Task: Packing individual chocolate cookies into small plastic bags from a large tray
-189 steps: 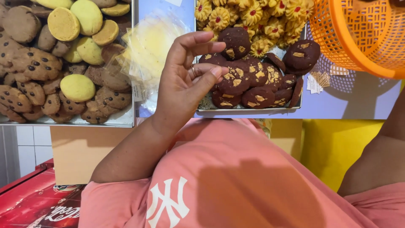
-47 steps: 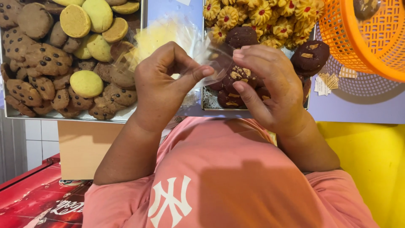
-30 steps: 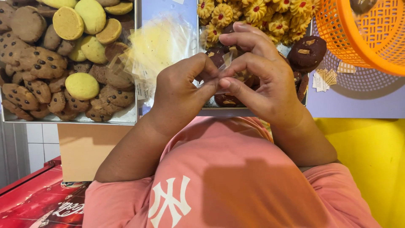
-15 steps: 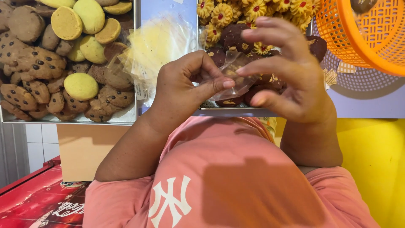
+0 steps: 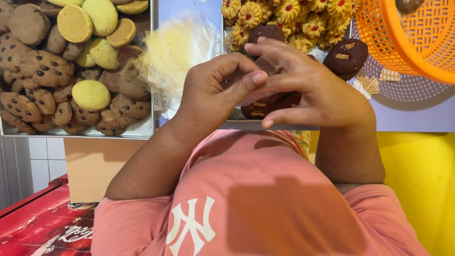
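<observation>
My left hand (image 5: 213,90) and my right hand (image 5: 313,90) meet in front of my chest. Both pinch a small clear plastic bag (image 5: 259,95) between thumb and fingers. I cannot tell whether anything is inside the bag. Right behind the hands is a metal tray (image 5: 279,125) with dark chocolate cookies (image 5: 350,54) and yellow flower-shaped cookies with red centres (image 5: 289,12). A loose pile of clear plastic bags (image 5: 177,50) lies just left of my left hand.
At the left stands a tray (image 5: 76,132) of chocolate-chip cookies (image 5: 40,71) and round yellow-green cookies (image 5: 91,94). An orange mesh basket (image 5: 417,38) sits at the top right above small paper packets (image 5: 372,84) on a lilac surface. Below are my pink shirt and a red surface (image 5: 42,223).
Six seconds ago only my left hand was raised, by the dark cookies. My right hand has since come up, and both hands now pinch the clear bag, my fingers shifting along it.
</observation>
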